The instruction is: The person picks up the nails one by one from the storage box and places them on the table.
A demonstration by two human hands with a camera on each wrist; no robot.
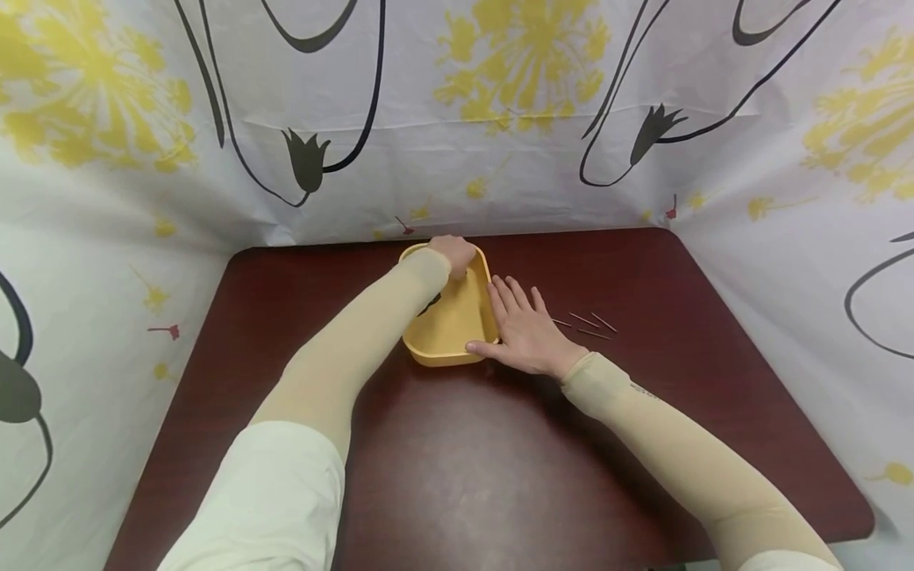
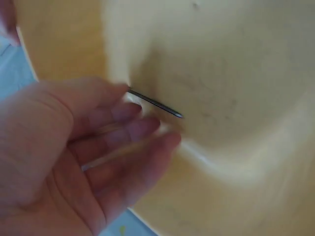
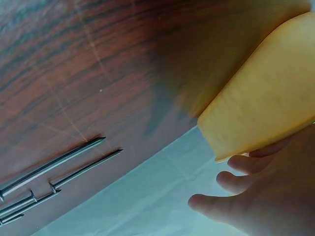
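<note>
A yellow, round-cornered container (image 1: 453, 321) stands toward the far side of the table. My left hand (image 1: 454, 255) reaches inside its far end. In the left wrist view, the thumb and fingertips of that hand pinch a dark metal nail (image 2: 156, 103), its pointed end showing just over the container's pale bottom; the head end is hidden by the fingers. Against the container's right side rests my right hand (image 1: 527, 337), fingers extended and thumb at the near corner. In the right wrist view its fingers lie along the container's yellow wall (image 3: 261, 93).
Several loose nails (image 1: 585, 320) lie on the dark red-brown table (image 1: 500, 460), just right of my right hand. Pale cloth (image 1: 443, 87) with yellow and grey flower prints hangs behind the table and along both sides. A small dark piece (image 1: 431, 304) shows beside my left forearm.
</note>
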